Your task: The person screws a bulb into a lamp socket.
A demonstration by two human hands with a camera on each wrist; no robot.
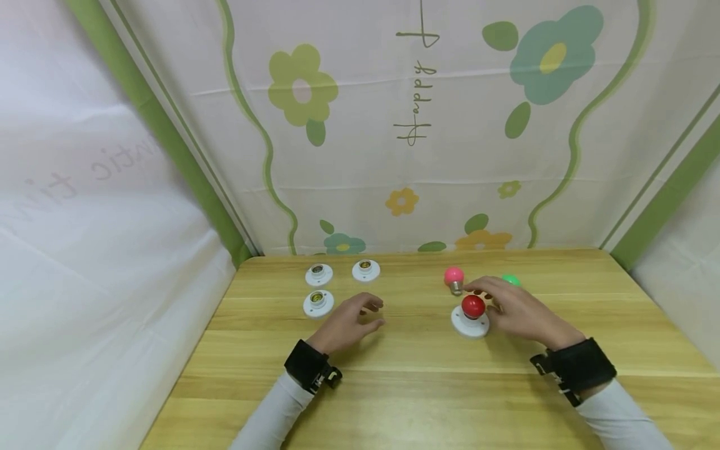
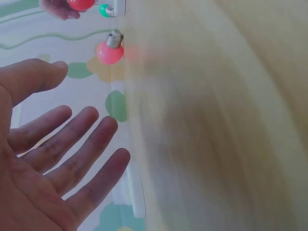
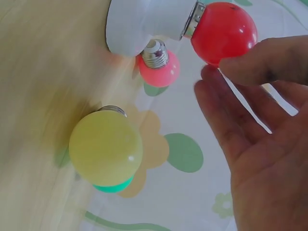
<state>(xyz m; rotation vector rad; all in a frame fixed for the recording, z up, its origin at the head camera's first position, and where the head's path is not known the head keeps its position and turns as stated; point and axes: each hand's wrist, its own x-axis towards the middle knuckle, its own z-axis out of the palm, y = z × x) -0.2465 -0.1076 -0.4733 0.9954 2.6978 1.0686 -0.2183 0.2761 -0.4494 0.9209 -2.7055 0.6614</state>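
A red bulb (image 1: 473, 306) stands in a round white lamp holder (image 1: 469, 326) on the table. In the right wrist view, part of its metal base (image 3: 193, 20) shows above the holder's neck. My right hand (image 1: 514, 312) is beside the red bulb, its thumb and fingers loosely bent at the bulb's edge without enclosing it. Whether the thumb tip touches the glass, I cannot tell. My left hand (image 1: 349, 322) hovers above the table with fingers spread and holds nothing. Close to it is a white lamp holder (image 1: 318, 304) without a bulb.
Two more bulbless holders, one at left (image 1: 319, 274) and another (image 1: 365, 270), sit toward the back. A pink bulb (image 1: 454, 278) lies behind the red one. The right hand hides a yellow bulb (image 3: 106, 148) from the head view; a green bulb (image 1: 510, 280) lies near it. Printed curtains (image 1: 360, 156) surround the table.
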